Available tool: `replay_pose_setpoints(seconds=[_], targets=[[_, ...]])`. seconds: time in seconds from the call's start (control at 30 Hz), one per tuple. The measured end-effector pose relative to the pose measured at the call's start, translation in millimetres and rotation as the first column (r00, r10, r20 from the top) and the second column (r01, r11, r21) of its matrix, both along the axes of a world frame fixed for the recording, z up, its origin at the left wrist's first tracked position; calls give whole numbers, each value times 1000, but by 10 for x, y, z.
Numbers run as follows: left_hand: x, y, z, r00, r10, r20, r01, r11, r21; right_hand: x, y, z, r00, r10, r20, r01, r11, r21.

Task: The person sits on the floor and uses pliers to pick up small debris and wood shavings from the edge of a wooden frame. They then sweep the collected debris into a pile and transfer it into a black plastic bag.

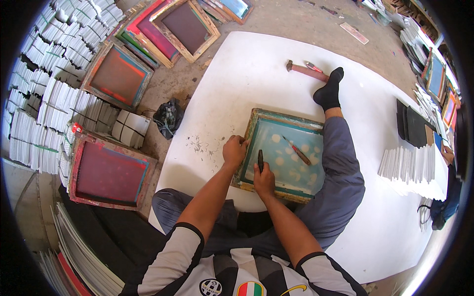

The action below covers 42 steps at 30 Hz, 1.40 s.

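A wooden screen-printing frame [251, 129] with pale blue mesh lies on the white sheet before me, against my bent right leg. My left hand [234, 152] is at the frame's left edge, its fingers pinched together; whatever they hold is too small to make out. Over the mesh, my right hand [264, 181] grips a black tool [260, 160], which points away from me; its exact kind does not show. A slim pointed tool with a red handle [299, 154] rests on the mesh to the right. Small dark bits [200, 146] are scattered left of the frame.
Beyond lie a hammer [308, 72] and a small red tool [311, 65], close to my black-socked foot [330, 91]. Other printing frames [116, 74] lean at the left by bundled paper stacks [37, 138]. A black plastic bag [168, 118] sits nearby; white sheets [407, 164] are at right.
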State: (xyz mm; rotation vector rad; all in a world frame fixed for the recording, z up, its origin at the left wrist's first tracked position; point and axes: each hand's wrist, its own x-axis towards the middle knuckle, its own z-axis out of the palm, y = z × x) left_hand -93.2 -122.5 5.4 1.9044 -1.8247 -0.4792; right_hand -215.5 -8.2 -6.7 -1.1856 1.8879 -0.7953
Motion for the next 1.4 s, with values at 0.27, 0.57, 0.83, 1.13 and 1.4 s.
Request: replay_pose_setpoints(seconds=[0.27,0.57,0.83,1.13,1.4], targets=[[62,-46,-80,993,-88,83,96,991,-95,-10,-10,23,1000,-1,10,1,1000,9],[78,-184,-153,899,-204,387,208,978,32,-24,-12,34,999,39,14,-39,997,60],[12,-172,-151,903,-198,380,191,980,57,-6,-1,-7,1000,-12,-4,12,999,-44],[-76,-402,411,986,-47,159,70,987,-144,-33,7,-85,999,21,-28,-22,999,-27],[649,-121,18,978,126,167,-142,986,91,-7,9,-76,998,27,-48,-28,999,-24]])
